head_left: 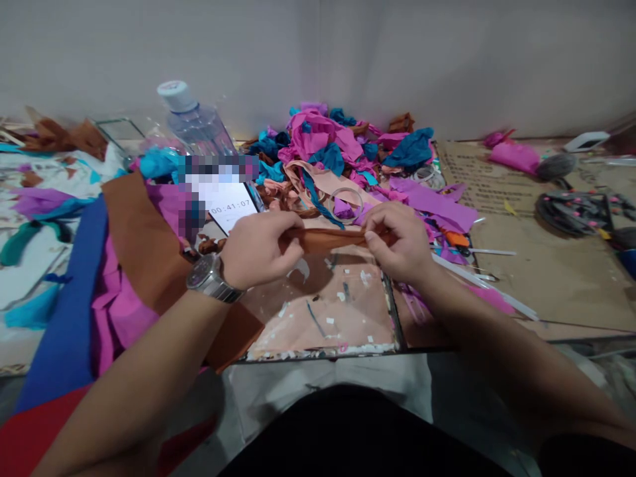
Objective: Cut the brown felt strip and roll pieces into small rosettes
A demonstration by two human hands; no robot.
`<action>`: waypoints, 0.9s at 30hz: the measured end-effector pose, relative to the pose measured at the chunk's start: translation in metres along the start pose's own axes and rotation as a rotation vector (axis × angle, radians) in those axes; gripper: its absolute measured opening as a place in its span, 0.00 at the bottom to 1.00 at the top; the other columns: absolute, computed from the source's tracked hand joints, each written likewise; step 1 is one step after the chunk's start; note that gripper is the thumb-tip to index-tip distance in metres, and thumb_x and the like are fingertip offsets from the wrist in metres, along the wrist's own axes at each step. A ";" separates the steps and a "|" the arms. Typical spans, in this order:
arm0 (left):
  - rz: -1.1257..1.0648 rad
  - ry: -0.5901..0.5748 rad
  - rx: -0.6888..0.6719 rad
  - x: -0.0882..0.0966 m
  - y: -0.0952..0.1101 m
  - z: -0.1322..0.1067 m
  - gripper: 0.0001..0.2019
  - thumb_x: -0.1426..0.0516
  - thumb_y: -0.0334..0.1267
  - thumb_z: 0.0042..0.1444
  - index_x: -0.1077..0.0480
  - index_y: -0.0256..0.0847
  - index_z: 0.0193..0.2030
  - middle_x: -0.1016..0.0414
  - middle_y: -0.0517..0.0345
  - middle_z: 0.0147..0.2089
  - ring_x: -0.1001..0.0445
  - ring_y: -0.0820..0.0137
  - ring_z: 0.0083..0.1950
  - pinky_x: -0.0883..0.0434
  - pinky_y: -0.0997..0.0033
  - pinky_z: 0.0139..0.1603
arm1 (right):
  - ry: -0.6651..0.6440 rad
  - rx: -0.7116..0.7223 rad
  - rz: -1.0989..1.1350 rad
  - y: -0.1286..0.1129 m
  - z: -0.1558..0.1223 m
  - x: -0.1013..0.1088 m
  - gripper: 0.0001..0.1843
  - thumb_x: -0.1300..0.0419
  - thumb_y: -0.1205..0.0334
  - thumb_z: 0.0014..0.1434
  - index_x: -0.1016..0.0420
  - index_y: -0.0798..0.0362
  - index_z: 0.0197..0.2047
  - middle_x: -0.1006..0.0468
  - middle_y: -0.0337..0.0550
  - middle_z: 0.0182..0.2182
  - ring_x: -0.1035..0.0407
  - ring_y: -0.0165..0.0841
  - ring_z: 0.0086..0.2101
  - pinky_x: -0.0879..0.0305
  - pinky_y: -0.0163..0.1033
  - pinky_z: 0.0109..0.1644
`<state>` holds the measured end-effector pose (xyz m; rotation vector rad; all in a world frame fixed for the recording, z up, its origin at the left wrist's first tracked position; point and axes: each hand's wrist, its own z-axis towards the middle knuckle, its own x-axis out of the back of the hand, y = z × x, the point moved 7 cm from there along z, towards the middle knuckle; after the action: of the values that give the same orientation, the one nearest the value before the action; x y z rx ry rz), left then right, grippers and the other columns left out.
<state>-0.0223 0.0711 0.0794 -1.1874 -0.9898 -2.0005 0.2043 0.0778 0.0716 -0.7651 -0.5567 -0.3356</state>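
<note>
A strip of brown crepe paper (pixel 332 240) stretches sideways between my two hands, a little above the work surface. My left hand (pixel 263 248), with a metal watch (pixel 212 277) on its wrist, pinches the strip's left end between thumb and fingers. At the other end my right hand (pixel 398 240) grips the strip the same way. The paper looks folded or gathered along its length. Below it lies a pinkish board (pixel 328 311) dotted with white scraps. A phone (pixel 229 202) showing a timer stands just behind my left hand.
A clear bottle (pixel 201 126) with a white cap stands at the back left. Crumpled pink, teal and purple paper (pixel 328 142) is heaped behind my hands. Brown paper (pixel 144 238) and blue paper (pixel 69 311) sheets hang over the front edge. Cardboard (pixel 536 278) lies at right with white sticks (pixel 489 288).
</note>
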 end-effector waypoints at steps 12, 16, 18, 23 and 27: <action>-0.454 -0.336 -0.119 -0.028 0.040 -0.006 0.14 0.45 0.44 0.68 0.20 0.40 0.40 0.19 0.59 0.32 0.25 0.73 0.31 0.33 0.75 0.36 | -0.353 0.084 0.031 -0.027 -0.015 -0.044 0.03 0.42 0.65 0.62 0.33 0.49 0.39 0.22 0.41 0.37 0.31 0.40 0.43 0.46 0.49 0.50; -0.512 -0.389 -0.078 -0.030 0.038 -0.007 0.14 0.45 0.44 0.68 0.20 0.39 0.39 0.20 0.62 0.30 0.28 0.75 0.28 0.36 0.77 0.34 | -0.381 0.085 0.041 -0.029 -0.016 -0.040 0.05 0.38 0.61 0.63 0.29 0.49 0.42 0.20 0.43 0.40 0.31 0.41 0.45 0.45 0.51 0.53; -0.536 -0.426 -0.062 -0.033 0.036 -0.008 0.15 0.45 0.44 0.68 0.20 0.39 0.39 0.22 0.62 0.29 0.30 0.76 0.28 0.36 0.77 0.33 | -0.385 0.083 0.031 -0.030 -0.017 -0.041 0.05 0.37 0.59 0.65 0.27 0.49 0.42 0.19 0.42 0.41 0.31 0.41 0.46 0.46 0.51 0.54; -0.611 -0.529 -0.004 -0.044 0.031 -0.011 0.15 0.44 0.44 0.68 0.21 0.36 0.41 0.23 0.62 0.30 0.32 0.76 0.29 0.37 0.77 0.33 | -0.373 0.060 0.005 -0.028 -0.019 -0.044 0.06 0.40 0.60 0.69 0.24 0.49 0.40 0.18 0.41 0.38 0.31 0.39 0.46 0.48 0.51 0.54; -0.662 -0.570 0.057 -0.047 0.028 -0.011 0.16 0.45 0.44 0.68 0.21 0.35 0.39 0.22 0.60 0.31 0.31 0.75 0.29 0.36 0.77 0.33 | -0.337 0.066 -0.017 -0.028 -0.019 -0.044 0.04 0.37 0.59 0.67 0.23 0.49 0.41 0.18 0.41 0.37 0.30 0.40 0.46 0.48 0.50 0.54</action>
<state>0.0144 0.0521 0.0416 -1.5865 -1.9126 -2.1104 0.1626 0.0485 0.0502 -0.7579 -0.8879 -0.2033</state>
